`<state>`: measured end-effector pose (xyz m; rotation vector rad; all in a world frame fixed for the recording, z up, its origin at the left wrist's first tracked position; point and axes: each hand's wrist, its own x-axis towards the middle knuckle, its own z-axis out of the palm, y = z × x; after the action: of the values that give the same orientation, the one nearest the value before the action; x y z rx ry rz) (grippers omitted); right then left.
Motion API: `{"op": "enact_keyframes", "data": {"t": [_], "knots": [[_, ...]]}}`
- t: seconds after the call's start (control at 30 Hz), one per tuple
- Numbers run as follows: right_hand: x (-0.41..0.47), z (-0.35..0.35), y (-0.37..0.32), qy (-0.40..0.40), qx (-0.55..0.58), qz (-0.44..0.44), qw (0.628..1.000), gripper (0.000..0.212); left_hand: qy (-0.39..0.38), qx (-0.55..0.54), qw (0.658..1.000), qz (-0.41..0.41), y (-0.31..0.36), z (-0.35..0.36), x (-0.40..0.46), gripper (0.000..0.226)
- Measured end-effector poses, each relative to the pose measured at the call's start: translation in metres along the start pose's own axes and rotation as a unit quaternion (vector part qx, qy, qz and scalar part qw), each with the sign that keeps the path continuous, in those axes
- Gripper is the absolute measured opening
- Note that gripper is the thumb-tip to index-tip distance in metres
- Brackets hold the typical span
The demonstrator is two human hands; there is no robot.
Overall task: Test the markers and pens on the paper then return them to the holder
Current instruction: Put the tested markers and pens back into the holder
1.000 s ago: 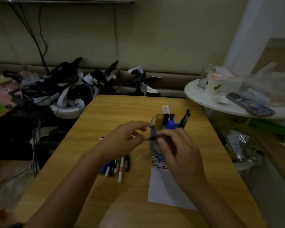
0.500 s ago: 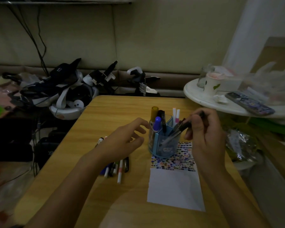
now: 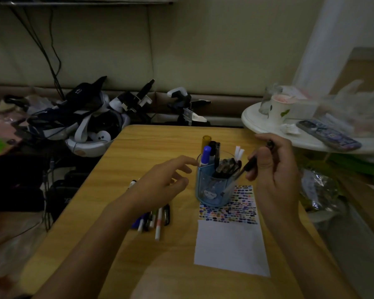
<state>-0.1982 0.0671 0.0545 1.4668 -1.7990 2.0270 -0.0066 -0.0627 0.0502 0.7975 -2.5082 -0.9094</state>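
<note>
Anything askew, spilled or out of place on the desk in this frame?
Nothing spilled or damaged. The holder stands on the top edge of the paper, covering some test marks, and a loose cluster of pens lies on the table under the left hand.

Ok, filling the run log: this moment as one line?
right hand: holds black pen over holder | left hand: open | paper: swatched

I see a translucent blue plastic holder on a white paper sheet banded with multicoloured dabs. The wooden table reads honey-yellow; a black pen shows.
</note>
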Motion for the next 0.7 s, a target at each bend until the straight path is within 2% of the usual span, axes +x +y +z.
{"op": "enact_keyframes", "data": {"t": [0.47, 0.7], "knots": [[0.009, -0.003, -0.016, 0.016, 0.04, -0.041, 0.998, 0.016, -0.024, -0.003, 1.0, -0.006, -0.001, 0.0, -0.002, 0.046], [0.011, 0.003, -0.007, -0.006, -0.026, -0.044, 0.999, 0.019, -0.022, -0.012, 1.0, 0.003, -0.003, 0.001, 0.0, 0.044]]}}
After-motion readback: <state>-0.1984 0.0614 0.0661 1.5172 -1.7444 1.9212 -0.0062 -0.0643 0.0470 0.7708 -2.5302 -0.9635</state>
